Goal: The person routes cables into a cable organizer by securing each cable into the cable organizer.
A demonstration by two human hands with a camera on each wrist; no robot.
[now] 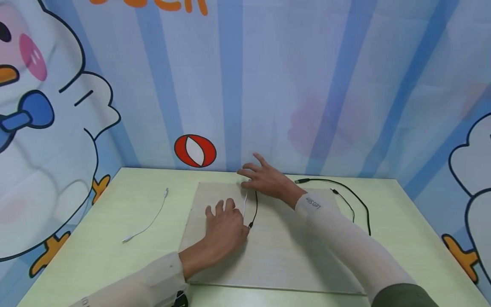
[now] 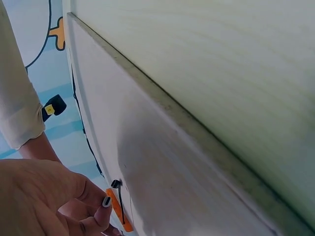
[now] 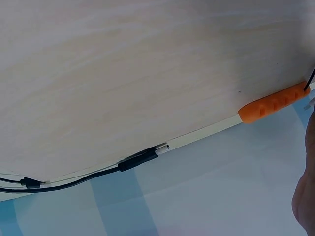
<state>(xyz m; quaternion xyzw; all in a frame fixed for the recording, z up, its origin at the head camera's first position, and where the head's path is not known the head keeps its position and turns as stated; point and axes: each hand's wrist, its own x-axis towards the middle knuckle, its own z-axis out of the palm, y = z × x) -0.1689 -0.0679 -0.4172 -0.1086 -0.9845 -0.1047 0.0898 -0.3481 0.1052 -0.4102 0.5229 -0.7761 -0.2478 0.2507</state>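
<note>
My left hand [image 1: 226,226] is over the middle of the grey board [image 1: 284,256]. In the left wrist view its thumb and finger pinch a small white plug [image 2: 107,201] of a thin white cable [image 1: 244,205]. Toward the board's far edge, my right hand [image 1: 268,181] pinches the cable's other end, with the remaining fingers raised and spread; most of that grip is hidden. Just right of the white cable lies a short black cable [image 1: 256,207], its lower plug close to my left fingers. An orange ridged piece [image 3: 273,103] lies near my right hand [image 3: 306,182].
Another white cable [image 1: 151,222] lies on the pale table [image 1: 96,264] left of the board. At the right are a thick black USB cable [image 1: 358,198] and a thinner black cable [image 1: 347,202]. A striped cartoon backdrop [image 1: 264,85] stands behind the table.
</note>
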